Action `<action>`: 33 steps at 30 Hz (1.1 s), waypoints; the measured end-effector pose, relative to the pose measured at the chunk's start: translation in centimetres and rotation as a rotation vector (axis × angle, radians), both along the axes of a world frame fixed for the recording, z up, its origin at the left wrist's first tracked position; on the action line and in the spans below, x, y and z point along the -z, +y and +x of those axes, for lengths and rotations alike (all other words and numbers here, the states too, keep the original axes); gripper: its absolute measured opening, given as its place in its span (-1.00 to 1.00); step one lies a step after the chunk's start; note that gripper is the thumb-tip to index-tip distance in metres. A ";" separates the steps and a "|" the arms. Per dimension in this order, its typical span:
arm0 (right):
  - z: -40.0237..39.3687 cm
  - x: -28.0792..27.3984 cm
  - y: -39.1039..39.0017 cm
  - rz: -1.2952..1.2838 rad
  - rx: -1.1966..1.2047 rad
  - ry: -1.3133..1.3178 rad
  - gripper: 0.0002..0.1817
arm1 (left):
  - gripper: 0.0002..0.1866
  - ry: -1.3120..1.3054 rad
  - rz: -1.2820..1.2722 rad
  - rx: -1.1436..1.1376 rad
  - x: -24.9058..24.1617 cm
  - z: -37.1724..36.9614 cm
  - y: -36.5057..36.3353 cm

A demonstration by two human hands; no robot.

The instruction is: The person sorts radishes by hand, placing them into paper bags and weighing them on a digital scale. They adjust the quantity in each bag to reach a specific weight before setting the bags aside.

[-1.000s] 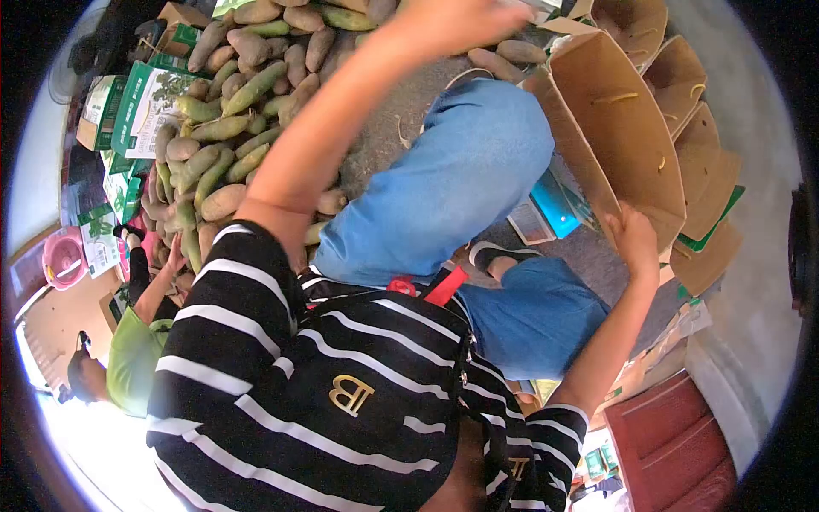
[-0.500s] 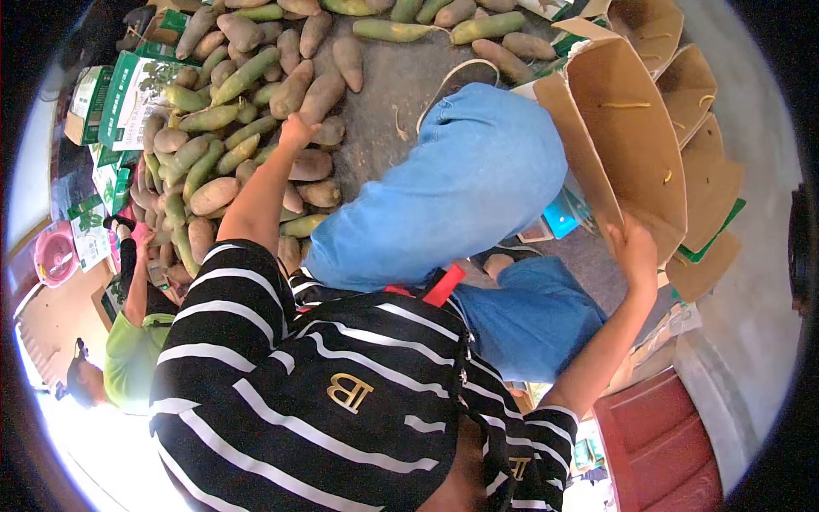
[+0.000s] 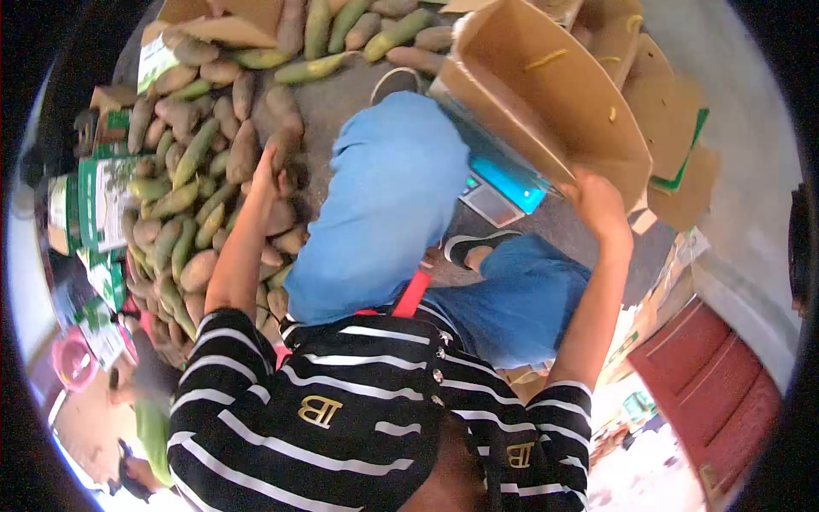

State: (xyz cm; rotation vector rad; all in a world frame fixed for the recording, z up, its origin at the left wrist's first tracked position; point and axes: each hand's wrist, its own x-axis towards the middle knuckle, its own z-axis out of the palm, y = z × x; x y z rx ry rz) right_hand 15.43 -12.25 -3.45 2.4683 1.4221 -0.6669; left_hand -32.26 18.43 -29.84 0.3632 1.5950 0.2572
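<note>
- Head view: left hand (image 3: 275,173) at the radish pile (image 3: 194,154) as half a second ago; fingers curved against a brownish radish (image 3: 285,128), blurred, can't tell if gripped.
- Right hand (image 3: 597,205) still pinching the near edge of the open box (image 3: 572,98).
- Scale (image 3: 508,189) beside the box, more visible than before.
- Box now higher and further left in view.

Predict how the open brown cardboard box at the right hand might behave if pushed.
The open brown cardboard box would probably slide easily and feel light for its size: its walls are thin and no produce shows inside. Its flat panels look fairly stiff, though the rim held by the right hand might flex.
</note>
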 end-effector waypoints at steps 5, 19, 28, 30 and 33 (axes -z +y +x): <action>0.2 0.8 -0.5 0.073 -0.003 0.011 -0.73 | -0.51 -0.029 0.323 0.231 -6.9 6.2 -2.6; 0.2 1.4 -0.5 0.062 -0.023 -0.005 -0.73 | -0.39 0.001 1.622 1.153 -32.1 28.5 -5.0; -0.3 0.5 -0.4 0.065 -0.019 0.030 -0.76 | -0.60 0.068 1.699 1.874 -26.5 36.6 -7.3; -0.3 0.6 -0.7 0.096 -0.039 0.023 -0.77 | -0.62 0.003 1.644 1.829 -25.3 36.5 -7.1; -0.5 0.2 -0.2 0.076 -0.060 0.025 -0.76 | -0.65 -0.307 1.874 1.346 -24.2 34.6 -5.5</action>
